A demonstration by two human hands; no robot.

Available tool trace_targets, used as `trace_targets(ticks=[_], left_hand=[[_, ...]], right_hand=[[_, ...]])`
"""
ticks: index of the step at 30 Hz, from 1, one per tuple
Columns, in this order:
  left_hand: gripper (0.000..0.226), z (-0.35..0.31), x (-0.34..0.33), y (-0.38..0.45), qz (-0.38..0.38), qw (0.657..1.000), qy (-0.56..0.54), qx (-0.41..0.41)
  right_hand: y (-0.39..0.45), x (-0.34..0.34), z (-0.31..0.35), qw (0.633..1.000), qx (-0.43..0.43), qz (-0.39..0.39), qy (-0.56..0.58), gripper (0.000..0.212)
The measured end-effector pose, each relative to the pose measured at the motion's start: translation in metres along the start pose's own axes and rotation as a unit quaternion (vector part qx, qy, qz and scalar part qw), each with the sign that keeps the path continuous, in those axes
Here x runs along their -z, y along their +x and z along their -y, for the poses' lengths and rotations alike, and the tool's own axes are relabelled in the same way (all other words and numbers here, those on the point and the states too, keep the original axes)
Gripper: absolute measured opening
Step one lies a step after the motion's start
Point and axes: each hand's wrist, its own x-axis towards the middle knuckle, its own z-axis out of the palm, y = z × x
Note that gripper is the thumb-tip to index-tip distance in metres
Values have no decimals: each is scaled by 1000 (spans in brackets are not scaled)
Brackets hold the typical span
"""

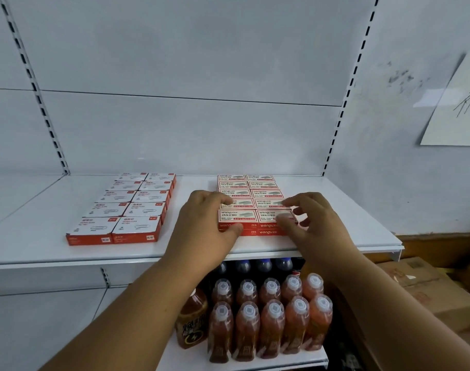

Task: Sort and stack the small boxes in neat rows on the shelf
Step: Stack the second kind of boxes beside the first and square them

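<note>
On the white metal shelf point(335, 210) we see, at left, a two-column block of white-topped, red-sided cardboard paper-clip boxes point(126, 207), lying well apart from our hands. Our left hand point(209, 223) grips the left side of the red-and-cream cardboard staple boxes point(255, 199), thumb pressed on the red front edge, fingers curled over the top. These boxes look small, stiff and dense for their size, likely to slide on smooth metal, so holding the block by its outer sides seems best. Our right hand point(308, 223) rests loosely spread, fingertips touching the front right box.
</note>
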Motion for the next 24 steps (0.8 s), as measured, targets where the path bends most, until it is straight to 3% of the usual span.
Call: trace_targets(ticks=[5, 13, 20, 24], left_hand=[[21, -3, 6, -3, -12, 1000, 0, 13], [19, -3, 11, 3, 10, 1000, -9, 16], [19, -4, 13, 31, 22, 994, -61, 83], [17, -3, 10, 36, 45, 989, -77, 120]], right_hand=[[1, 3, 3, 1000, 1, 9, -3, 7], [7, 5, 1, 1000, -9, 26, 5, 10], [26, 7, 4, 979, -147, 10, 137, 24], [31, 5, 4, 979, -158, 19, 125, 26]])
